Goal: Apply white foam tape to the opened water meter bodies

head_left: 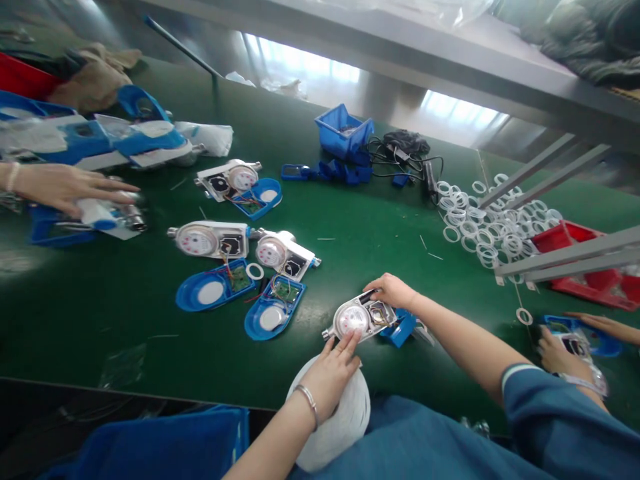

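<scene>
A water meter (pixel 353 320) with a white housing and round dial lies on the green table in front of me. My left hand (pixel 333 370), with a bracelet at the wrist, holds its near side, fingertips on the dial's edge. My right hand (pixel 394 292) reaches over its far side, fingers closed at a black elongated piece (pixel 367 296) in the housing. Wires show in the open compartment beside it. A blue cover (pixel 401 328) lies at the meter's right end, partly under my right forearm. Below my left hand is a round white pad (pixel 345 427).
Several opened meters (pixel 197 240) with blue covers (pixel 200 293) lie to the left. White rings (pixel 485 237) and a red bin (pixel 595 287) are at the right, a blue bin (pixel 340 130) at the back. Co-workers' hands (pixel 65 187) (pixel 565 353) work at both sides.
</scene>
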Demonstrator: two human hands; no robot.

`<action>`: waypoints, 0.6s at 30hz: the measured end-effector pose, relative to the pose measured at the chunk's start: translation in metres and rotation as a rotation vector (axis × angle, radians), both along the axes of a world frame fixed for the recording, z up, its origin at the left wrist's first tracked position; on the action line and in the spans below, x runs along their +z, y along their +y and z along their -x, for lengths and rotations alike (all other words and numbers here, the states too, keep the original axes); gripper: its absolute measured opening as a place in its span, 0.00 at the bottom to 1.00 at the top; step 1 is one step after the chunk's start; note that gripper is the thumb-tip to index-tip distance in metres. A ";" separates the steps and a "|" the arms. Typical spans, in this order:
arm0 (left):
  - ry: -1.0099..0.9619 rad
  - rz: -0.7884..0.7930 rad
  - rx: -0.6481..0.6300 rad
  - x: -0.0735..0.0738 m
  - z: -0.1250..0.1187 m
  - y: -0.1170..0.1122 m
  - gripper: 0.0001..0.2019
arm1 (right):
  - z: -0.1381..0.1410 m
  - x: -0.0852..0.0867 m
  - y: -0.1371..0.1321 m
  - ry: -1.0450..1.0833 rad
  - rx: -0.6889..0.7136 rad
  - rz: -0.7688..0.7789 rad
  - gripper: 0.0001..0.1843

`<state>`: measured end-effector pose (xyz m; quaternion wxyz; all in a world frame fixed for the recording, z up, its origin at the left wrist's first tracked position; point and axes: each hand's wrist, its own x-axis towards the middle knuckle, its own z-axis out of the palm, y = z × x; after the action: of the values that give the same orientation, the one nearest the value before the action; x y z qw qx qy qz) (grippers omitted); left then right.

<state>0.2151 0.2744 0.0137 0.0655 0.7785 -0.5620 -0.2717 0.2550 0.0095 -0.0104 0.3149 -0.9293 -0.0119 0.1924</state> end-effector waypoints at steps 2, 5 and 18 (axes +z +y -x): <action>-0.009 -0.001 -0.006 -0.001 0.000 0.001 0.27 | -0.003 -0.005 -0.005 0.058 0.017 -0.057 0.11; -0.019 -0.003 -0.007 -0.002 -0.003 0.002 0.27 | 0.000 -0.011 -0.007 0.073 -0.019 -0.068 0.09; -0.052 0.035 -0.061 0.000 -0.007 0.015 0.29 | 0.013 0.024 0.036 -0.056 0.156 -0.029 0.15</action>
<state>0.2222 0.2895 0.0136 0.0561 0.7665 -0.5916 -0.2436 0.2421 0.0459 0.0136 0.3117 -0.9260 -0.0959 0.1900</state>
